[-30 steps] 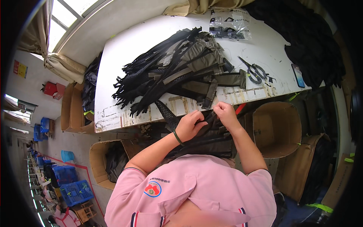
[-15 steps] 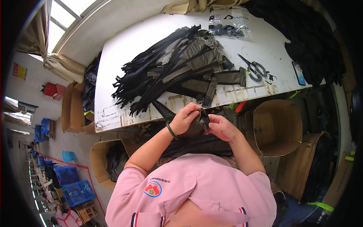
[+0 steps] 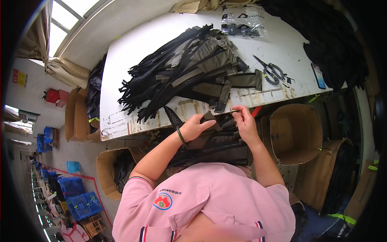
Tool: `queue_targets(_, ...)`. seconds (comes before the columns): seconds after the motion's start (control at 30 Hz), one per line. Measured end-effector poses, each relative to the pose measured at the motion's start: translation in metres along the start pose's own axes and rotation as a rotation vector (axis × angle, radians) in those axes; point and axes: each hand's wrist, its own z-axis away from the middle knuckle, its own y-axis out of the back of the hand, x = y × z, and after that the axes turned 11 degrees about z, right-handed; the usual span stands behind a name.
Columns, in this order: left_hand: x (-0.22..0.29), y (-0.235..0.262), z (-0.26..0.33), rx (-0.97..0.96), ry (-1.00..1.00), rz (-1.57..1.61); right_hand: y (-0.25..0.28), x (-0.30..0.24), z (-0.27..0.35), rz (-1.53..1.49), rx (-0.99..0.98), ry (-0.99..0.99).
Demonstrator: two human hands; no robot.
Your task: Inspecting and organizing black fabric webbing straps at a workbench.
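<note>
The fingers of the right hand [image 3: 245, 123] were pinched on the end of a thin, dark strip of webbing [image 3: 228, 111] that ran leftward from the fingertips along the table's near edge. The left hand [image 3: 194, 127] had its thumb and fingers closed on a small dark olive fabric piece with a black mesh strap [image 3: 209, 117], held just below the table edge; a green bangle sat on that wrist. The piece looked flat and limp, olive-brown on its broad part, with the black mesh strap [image 3: 173, 117] trailing up and left over the table's edge. It lay between the two hands, touching the left fingers, with the right fingertips just beside it.

Under both hands, on the person's lap, rested a stack of similar dark olive and black fabric pieces [image 3: 213, 145]. Beyond the hands, a white worktable with a worn, taped front edge [image 3: 121, 84] carried a large heap of black and olive straps [image 3: 189, 68]. Well apart to the right lay a pair of black-handled scissors [image 3: 268, 70], a phone [image 3: 318, 75], and clear plastic bags of small black parts [image 3: 242, 20]. An open brown cardboard box [image 3: 296, 133] stood just beside the right forearm.
</note>
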Motion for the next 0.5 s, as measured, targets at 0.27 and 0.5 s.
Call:
queue_targets(0.27,0.000,-0.001,-0.003,-0.115,0.109,0.111,-0.008,-0.021,0.004,0.098,-0.210,0.097)
queue_targets(0.5,0.005,0.007,-0.006,-0.333,0.067,0.074,-0.021,-0.015,0.006,-0.062,-0.206,0.075)
